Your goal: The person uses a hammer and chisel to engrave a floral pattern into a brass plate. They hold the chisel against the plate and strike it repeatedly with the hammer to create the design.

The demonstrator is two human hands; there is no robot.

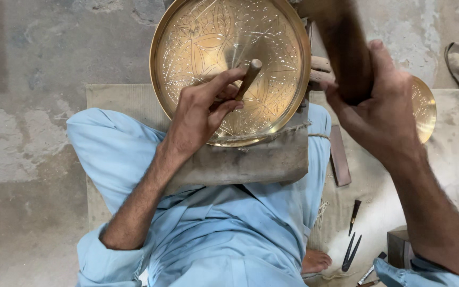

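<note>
A large round brass tray [187, 37] with engraved floral lines rests tilted on a padded block [256, 159] over my lap. My left hand [200, 111] lies on the tray and pinches a short wooden-handled chisel [249, 77], its tip set on the metal. Up at the right, my right hand [381, 106] is closed around a thick dark wooden mallet [341, 42], held raised above the tray's right rim.
A smaller brass dish [425, 109] lies behind my right hand on a cloth mat. A flat bar [339, 157], a pair of dividers [350, 251] and small metal tools lie at the right. Bare concrete floor spreads to the left.
</note>
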